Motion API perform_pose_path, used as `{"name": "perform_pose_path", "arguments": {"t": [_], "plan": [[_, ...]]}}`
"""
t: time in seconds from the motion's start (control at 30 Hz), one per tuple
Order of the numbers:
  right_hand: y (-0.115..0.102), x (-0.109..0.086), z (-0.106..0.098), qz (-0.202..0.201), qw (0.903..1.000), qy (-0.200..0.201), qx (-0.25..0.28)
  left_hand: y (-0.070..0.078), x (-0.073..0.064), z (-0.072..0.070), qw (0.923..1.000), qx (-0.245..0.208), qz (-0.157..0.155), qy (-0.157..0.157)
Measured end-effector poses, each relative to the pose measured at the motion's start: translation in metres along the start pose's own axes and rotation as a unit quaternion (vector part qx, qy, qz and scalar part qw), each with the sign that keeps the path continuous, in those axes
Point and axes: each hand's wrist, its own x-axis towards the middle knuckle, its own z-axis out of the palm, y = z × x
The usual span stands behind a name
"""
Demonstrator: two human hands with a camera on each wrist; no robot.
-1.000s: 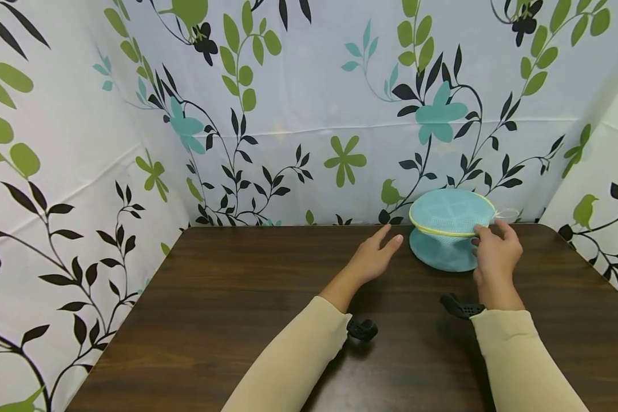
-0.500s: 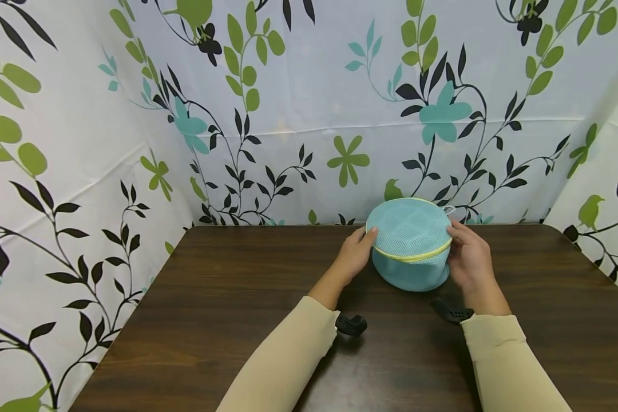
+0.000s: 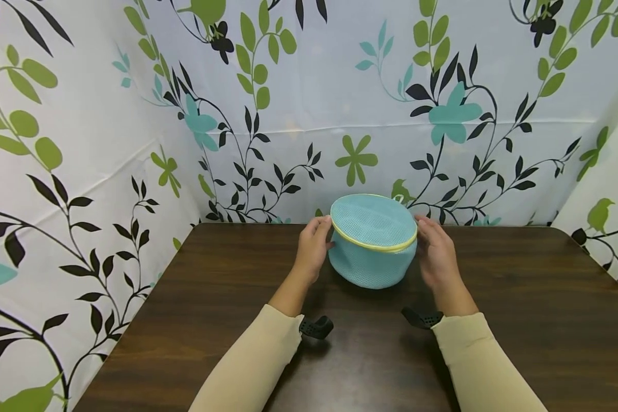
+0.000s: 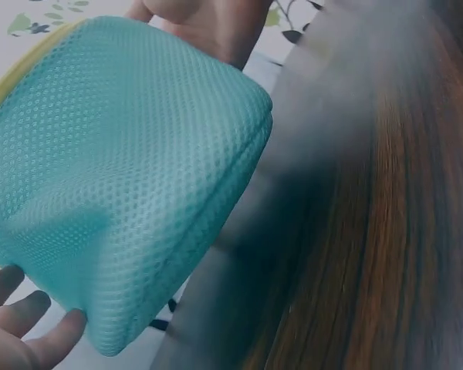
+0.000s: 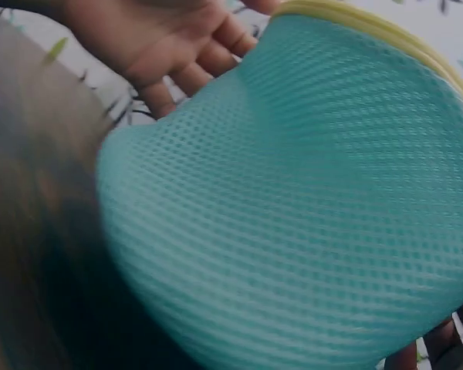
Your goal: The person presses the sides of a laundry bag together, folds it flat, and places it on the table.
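Note:
A round turquoise mesh laundry bag (image 3: 373, 260) with yellow trim is held upright over the table, its flat top tilted toward me. My left hand (image 3: 313, 243) grips its left side, thumb by the yellow rim. On the opposite side my right hand (image 3: 438, 252) holds it near the rim, with a small white loop (image 3: 399, 198) just behind. In the left wrist view, the mesh bag (image 4: 139, 154) has a dented side, and left fingertips (image 4: 65, 327) press its lower edge. In the right wrist view, the bag (image 5: 309, 193) fills most of the picture and hides part of both hands.
The dark brown wooden table (image 3: 226, 320) spreads beneath both forearms. Behind it hangs a white curtain (image 3: 309, 74) with a leaf and bird print, which also runs along both sides. A black wrist strap (image 3: 316, 327) shows at the left cuff, another (image 3: 422, 318) at the right.
The left hand has reached the bag and taken hold of it. Both hands have brought the bag leftward from the back right, and its sagging side now stands fuller.

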Motion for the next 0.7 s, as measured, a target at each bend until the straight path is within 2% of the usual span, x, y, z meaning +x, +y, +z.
{"name": "perform_pose_path", "arguments": {"t": [0.17,0.23,0.47,0.57,0.7], "plan": [[0.012,-0.005,0.02,-0.035,0.9952,-0.091,0.006,0.001,-0.006,-0.019,0.9986,-0.043,0.004,0.032],[0.018,-0.006,0.026,-0.042,0.9932,-0.109,0.004,0.0,-0.007,-0.024,0.9976,-0.052,0.007,0.044],[0.03,-0.008,0.032,-0.049,0.9912,-0.123,-0.016,-0.001,-0.01,-0.031,0.9954,-0.049,0.008,0.082],[0.032,-0.007,0.033,-0.045,0.991,-0.123,-0.031,-0.003,-0.012,-0.03,0.9953,-0.032,0.003,0.091],[0.036,-0.005,0.034,-0.033,0.9907,-0.105,-0.08,-0.005,-0.013,-0.028,0.9955,0.007,0.006,0.095]]}}
